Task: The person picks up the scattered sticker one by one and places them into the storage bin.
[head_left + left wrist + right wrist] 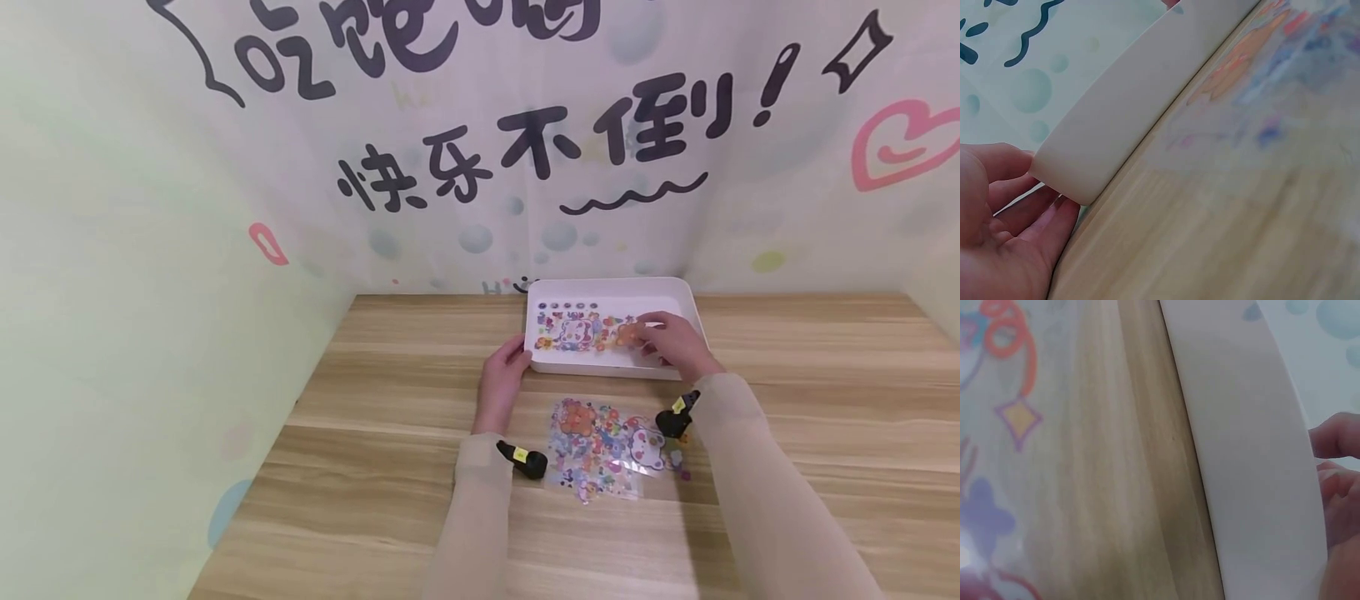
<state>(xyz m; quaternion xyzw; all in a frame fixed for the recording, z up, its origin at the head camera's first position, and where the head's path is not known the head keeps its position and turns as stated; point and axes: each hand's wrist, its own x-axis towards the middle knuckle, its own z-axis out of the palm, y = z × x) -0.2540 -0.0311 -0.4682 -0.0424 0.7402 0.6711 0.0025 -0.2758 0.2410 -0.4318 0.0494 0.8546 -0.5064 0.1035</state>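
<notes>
Lying in the white tray (637, 302), colourful stickers (576, 332) (right hand's fingers (656, 318) near).

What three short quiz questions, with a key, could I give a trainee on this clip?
1. Where does the left hand touch the white tray? A) back right corner B) front left corner C) middle of the back wall
2. True or false: the sticker sheets on the wooden tabletop lie on the person's side of the tray.
3. Fill the gap, as the head camera sees it: the right hand is at the ____ end of the sticker sheet inside the tray.

Key: 1 B; 2 true; 3 right.
</notes>
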